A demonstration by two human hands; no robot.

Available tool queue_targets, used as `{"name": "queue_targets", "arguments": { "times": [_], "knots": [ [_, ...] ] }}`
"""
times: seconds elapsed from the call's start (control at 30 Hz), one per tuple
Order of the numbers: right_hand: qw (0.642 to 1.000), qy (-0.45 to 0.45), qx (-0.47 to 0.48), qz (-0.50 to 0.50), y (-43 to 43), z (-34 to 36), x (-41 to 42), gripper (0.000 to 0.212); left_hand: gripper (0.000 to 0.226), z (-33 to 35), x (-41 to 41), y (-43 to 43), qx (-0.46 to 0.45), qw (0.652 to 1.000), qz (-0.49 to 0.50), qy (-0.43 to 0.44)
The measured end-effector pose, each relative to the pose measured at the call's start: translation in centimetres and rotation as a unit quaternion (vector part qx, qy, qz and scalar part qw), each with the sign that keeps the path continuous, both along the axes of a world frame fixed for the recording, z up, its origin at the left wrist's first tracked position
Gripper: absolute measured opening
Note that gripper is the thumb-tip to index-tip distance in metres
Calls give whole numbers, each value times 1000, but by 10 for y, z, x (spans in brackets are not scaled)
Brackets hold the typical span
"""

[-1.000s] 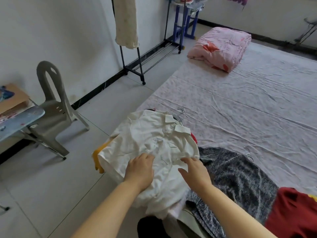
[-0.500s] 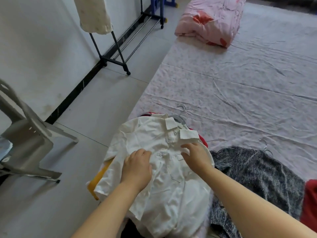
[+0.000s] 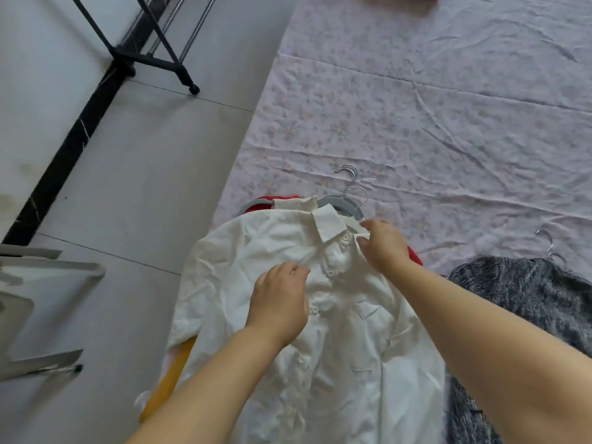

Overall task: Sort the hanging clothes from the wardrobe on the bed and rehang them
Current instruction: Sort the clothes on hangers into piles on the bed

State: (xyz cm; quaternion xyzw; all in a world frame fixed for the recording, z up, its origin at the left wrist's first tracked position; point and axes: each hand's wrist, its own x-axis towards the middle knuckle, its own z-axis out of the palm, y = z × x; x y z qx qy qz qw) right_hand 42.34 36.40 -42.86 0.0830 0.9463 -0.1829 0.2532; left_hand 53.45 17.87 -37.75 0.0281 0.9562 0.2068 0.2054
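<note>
I log the left hand [image 3: 278,302] on the front of the white shirt [image 3: 237,261], fingers bent down and pinching a raised fold of cloth beside the button line. The right hand [image 3: 384,246] sits higher, thumb and fingers nipping the cloth at the right side of the collar [image 3: 326,224]. Neither hand is spread.

Sweep from the left edge. A pale plastic chair [image 3: 35,283] stands on the grey tiled floor [image 3: 153,161], only partly in frame. A black skirting strip [image 3: 64,152] runs diagonally along the foot of the wall. Above it, the black foot of the clothes rack [image 3: 153,60] rests on the floor, with a castor at its near end.

At the bed edge the shirt lies face up on top of a pile, collar away from me, hem toward me. A yellow garment [image 3: 166,389] shows beneath its left sleeve. A red garment [image 3: 278,200] peeks out under the collar and again past the right hand. Grey hangers [image 3: 339,202] with metal hooks [image 3: 349,173] stick out beyond the collar onto the creased, flowered bed sheet [image 3: 416,107]. I cannot tell how many hangers are in the pile. Farthest right, a grey knit garment [image 3: 528,293] lies on the sheet just beside the shirt, a lone hook [image 3: 546,240] showing at its top.
</note>
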Motion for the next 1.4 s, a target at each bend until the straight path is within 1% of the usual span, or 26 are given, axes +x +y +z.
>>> {"name": "queue_targets", "arguments": {
  "times": [0.07,0.13,0.2,0.27,0.43,0.53,0.6,0.67,0.77,0.83,0.93,1.03,1.13,1.2,1.3,1.4],
  "knots": [
    [1000,-6,5,-21,-6,-21,-14,39,43,-14,-5,-4,10,1000,-1,6],
    [999,-7,21,-37,-11,-38,-23,32,42,-26,-7,-8,16,1000,-3,7],
    [998,-1,49,-40,-12,-52,-28,27,42,-37,-8,-11,20,1000,-2,2],
    [997,17,69,-37,-12,-60,-30,27,41,-45,-7,-14,25,1000,0,-3],
    [995,57,86,-2,-6,-61,-28,22,42,-51,-4,-14,34,999,0,0],
    [994,72,81,11,-3,-48,-20,23,41,-40,-5,-10,48,999,1,17],
    [993,96,64,3,-1,-33,-12,24,40,-27,-7,-7,62,997,-1,39],
    [990,140,26,-14,0,-11,1,23,40,-11,-10,-5,74,995,-3,69],
    [976,216,-29,-17,0,29,32,16,43,21,-14,0,80,991,-18,110],
    [969,243,-47,-1,-1,59,56,13,44,49,-15,6,91,985,-39,139],
    [951,299,-75,6,-6,108,94,15,44,94,-12,17,118,972,-74,190],
    [932,350,-90,-17,-9,158,134,13,41,132,-1,26,126,958,-131,222],
    [924,366,-98,-56,-4,200,171,10,34,162,15,32,138,947,-165,238],
    [917,377,-102,-88,5,225,194,10,31,181,28,41,165,933,-191,256],
    [902,391,-111,-143,22,257,230,8,27,205,50,64,219,901,-238,289],
    [886,404,-118,-194,42,280,268,8,33,221,74,92,252,876,-263,316]
  ]
}}
